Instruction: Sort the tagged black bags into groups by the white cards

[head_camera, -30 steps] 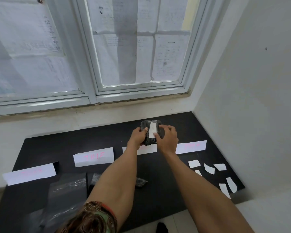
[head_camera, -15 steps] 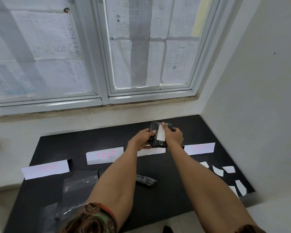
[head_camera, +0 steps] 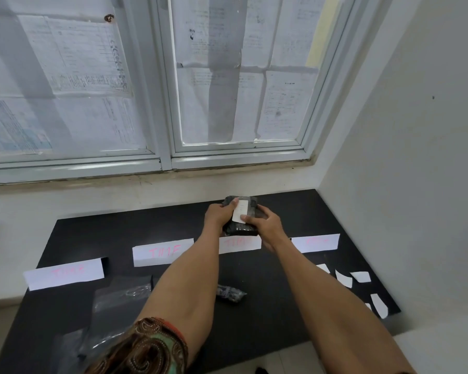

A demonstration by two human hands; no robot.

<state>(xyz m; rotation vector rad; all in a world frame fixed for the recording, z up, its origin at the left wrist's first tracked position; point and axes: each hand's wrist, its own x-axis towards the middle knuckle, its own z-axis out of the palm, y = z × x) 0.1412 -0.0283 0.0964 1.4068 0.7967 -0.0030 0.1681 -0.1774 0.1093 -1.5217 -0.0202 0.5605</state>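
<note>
A black bag with a small white tag is held up over the back of the black table. My left hand grips its left side, thumb at the tag's top corner. My right hand grips its right side, thumb pressing the tag's lower edge. Below it lies a white card with pink writing. Further white cards lie at the right, left of centre and far left. Another small black bag lies between my forearms.
Flat dark plastic bags lie at the table's front left. Several loose white tags are scattered at the right edge. A white wall bounds the table on the right; a paper-covered window stands behind.
The view has shifted, so the table sits further right in frame. My right thumb has slid from the tag's top to its lower edge. The bag stays held over the third card.
</note>
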